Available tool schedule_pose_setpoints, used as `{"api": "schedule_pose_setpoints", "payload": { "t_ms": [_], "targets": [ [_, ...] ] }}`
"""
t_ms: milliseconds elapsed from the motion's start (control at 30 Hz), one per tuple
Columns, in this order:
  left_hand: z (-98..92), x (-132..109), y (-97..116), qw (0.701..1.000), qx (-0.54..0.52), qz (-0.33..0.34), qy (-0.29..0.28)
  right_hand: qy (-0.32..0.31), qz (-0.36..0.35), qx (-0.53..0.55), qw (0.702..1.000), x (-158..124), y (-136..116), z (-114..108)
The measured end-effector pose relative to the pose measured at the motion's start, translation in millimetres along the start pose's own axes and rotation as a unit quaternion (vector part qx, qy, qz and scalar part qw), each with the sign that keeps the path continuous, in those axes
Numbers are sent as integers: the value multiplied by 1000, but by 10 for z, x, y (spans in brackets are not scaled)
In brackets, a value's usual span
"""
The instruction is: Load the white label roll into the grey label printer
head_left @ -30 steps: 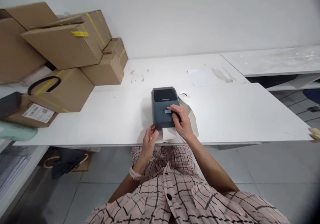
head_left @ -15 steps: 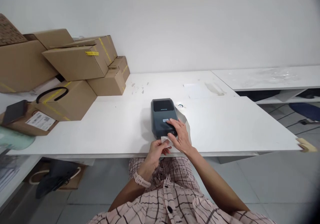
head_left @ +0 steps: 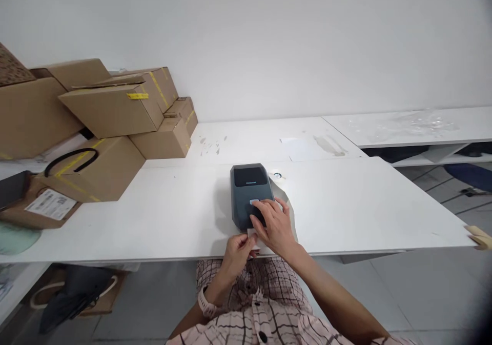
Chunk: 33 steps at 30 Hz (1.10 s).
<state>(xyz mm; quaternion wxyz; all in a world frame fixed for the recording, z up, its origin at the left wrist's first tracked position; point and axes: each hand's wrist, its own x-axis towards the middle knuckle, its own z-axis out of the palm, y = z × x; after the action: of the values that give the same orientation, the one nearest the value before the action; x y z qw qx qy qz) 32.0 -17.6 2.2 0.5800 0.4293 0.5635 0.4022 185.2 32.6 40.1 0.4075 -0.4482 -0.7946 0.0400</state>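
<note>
A dark blue-grey label printer (head_left: 246, 196) rests on the white table with its dark window facing up. A small white paper label (head_left: 251, 232) sticks out of its near end. The thumb and fingers of my left hand (head_left: 237, 255) pinch this label just in front of the printer. My right hand (head_left: 275, 227) lies over the printer's near right part, fingers extended, a fingertip at the light button (head_left: 254, 202). Part of the label is hidden by my hands. A strip of greyish paper (head_left: 290, 211) curves out beside the printer on the right.
Cardboard boxes (head_left: 111, 112) are piled at the left of the white table (head_left: 365, 206). Behind the printer lies a small ring-shaped thing (head_left: 277, 176). A white sheet (head_left: 298, 148) is farther back, and clear plastic (head_left: 423, 122) lies on the right-hand surface.
My right hand has shifted slightly over the printer, its fingertips now at the button. My left hand still pinches the label. The whole view has tilted up a little.
</note>
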Motion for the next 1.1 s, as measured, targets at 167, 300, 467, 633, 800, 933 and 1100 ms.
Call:
{"api": "schedule_pose_setpoints", "payload": {
  "t_ms": [167, 300, 467, 633, 800, 933, 1100],
  "targets": [
    [-249, -140, 231, 955, 97, 187, 211, 49, 168, 200, 964, -197, 150, -71],
    [-422, 113, 317, 964, 41, 171, 198, 67, 238, 292, 924, -223, 235, -22],
    [-507, 629, 363, 979, 0, 124, 160, 59, 204, 317, 925, 192, 332, -104],
    [-423, 927, 457, 991, 13, 85, 105, 49, 169, 301, 937, 965, 548, -204],
    [-302, 1046, 502, 990, 35, 71, 113, 50, 147, 228, 961, 1588, 776, -75],
    [-307, 1139, 515, 984, 77, 79, 139, 63, 90, 104, 988, 1619, 776, 15],
    [-358, 1268, 473, 970, 153, 112, 154, -195, -15, -57, 979, 1218, 588, 176]
  ]
}}
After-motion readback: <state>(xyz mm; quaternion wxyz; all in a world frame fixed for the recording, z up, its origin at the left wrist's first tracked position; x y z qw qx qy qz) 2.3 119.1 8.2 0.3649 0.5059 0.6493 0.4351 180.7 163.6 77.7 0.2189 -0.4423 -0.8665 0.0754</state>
